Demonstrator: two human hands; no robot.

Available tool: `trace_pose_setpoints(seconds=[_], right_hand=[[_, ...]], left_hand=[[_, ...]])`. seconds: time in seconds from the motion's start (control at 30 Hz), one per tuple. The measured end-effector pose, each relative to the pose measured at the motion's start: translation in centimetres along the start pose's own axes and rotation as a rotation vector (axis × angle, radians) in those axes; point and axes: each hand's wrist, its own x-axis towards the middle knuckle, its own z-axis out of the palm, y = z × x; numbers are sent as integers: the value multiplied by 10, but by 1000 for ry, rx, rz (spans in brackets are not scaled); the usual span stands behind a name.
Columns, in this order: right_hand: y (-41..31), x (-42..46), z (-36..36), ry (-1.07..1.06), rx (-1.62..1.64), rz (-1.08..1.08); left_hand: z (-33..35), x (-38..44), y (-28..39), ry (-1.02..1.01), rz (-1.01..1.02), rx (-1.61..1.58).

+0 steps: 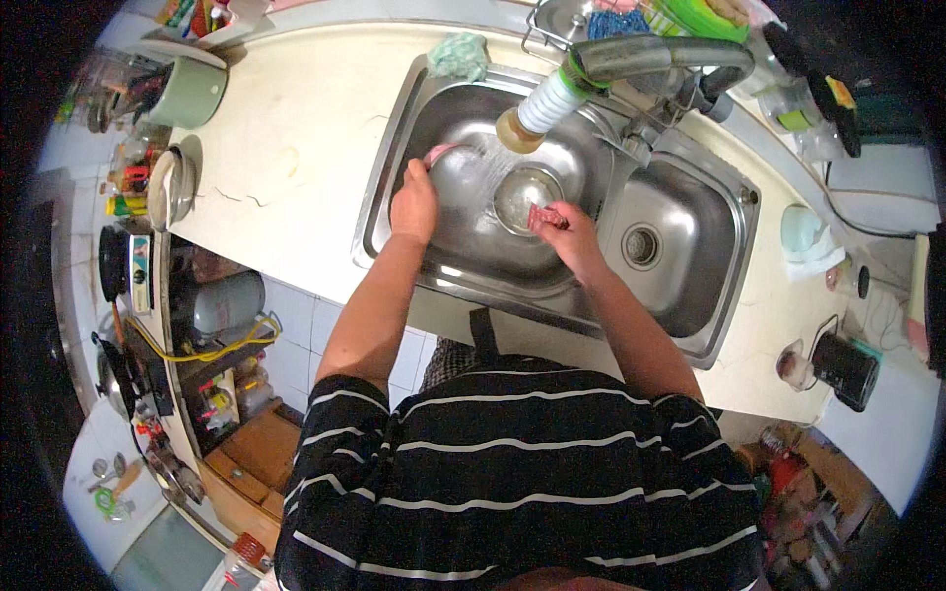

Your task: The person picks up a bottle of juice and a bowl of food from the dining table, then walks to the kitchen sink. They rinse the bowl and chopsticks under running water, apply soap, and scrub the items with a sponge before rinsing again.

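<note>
My left hand (414,204) is at the left side of the large steel sink basin (473,255), its fingers mostly hidden. It grips a pink object (443,153), which shows only in part beyond the thumb; I cannot tell its kind. A crumpled red patterned piece (545,217), perhaps a cloth or scrubber, is pinched in my right hand (575,240). That hand hovers over the near right edge of a small round metal bowl (526,188) in the basin. Water streams into the basin from the faucet's extended spout (521,131).
A smaller basin with a drain (641,247) adjoins on the right. A green crumpled bag (458,57) lies on the sink's back left corner. On the counter (295,148) stand a pale green pot (194,94) and a lidded container (171,188). A black box-like object (846,368) stands at right.
</note>
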Motion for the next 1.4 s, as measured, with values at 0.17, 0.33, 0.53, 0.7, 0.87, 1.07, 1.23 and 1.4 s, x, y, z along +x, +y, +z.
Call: trace_pose_setpoints(seconds=[0.17,0.33,0.53,0.7,0.87,1.07,1.23,1.4], right_hand=[[-40,19,-4,49,-57,-148],[-69,34,-12,76,-98,-515],[-115,38,6,181,-542,-775],[-91,42,14,-226,-772,-609],[-85,50,20,-454,-577,-459],[-75,53,10,-253,-855,-804],[-61,37,-1,-354,-923,-730],[-88,36,-34,-84,-669,-808]], left_hand=[[-11,-26,12,362,313,-256],[-34,-36,42,372,253,-243],[-10,-51,64,-57,-291,-1296],[-15,-56,79,-381,-446,-1459],[2,-54,62,-475,-398,-1499],[-4,-61,75,-503,-559,-1487],[-14,-64,70,-465,-460,-1314],[-4,-68,65,-524,-626,-1576]])
